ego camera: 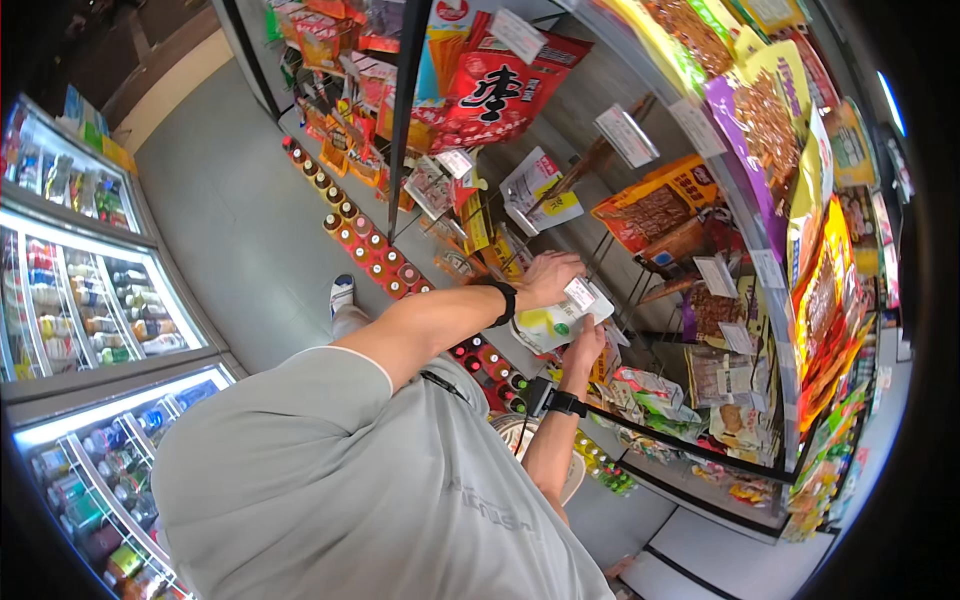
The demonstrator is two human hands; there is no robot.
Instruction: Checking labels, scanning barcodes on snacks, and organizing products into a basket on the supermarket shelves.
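Note:
A white snack pouch with green and yellow print (541, 330) is at the rack in front of me, with a price tag (580, 294) over its upper part. My left hand (553, 277) holds the pouch's edge near the tag, its fingers bent and partly hidden. At the edge nearer the lower right, my right hand (586, 346) grips the same pouch between thumb and fingers. Whether the pouch hangs on a hook cannot be told. Each wrist wears a black band; a small dark device sits by the right one.
Snack packs hang on metal hooks around my hands, including a red bag (491, 94) and an orange pack (652, 206). A black rack post (405, 120) rises at the left. Rows of bottles (375, 255) stand on the floor below. Lit drink coolers (176, 274) line the left side.

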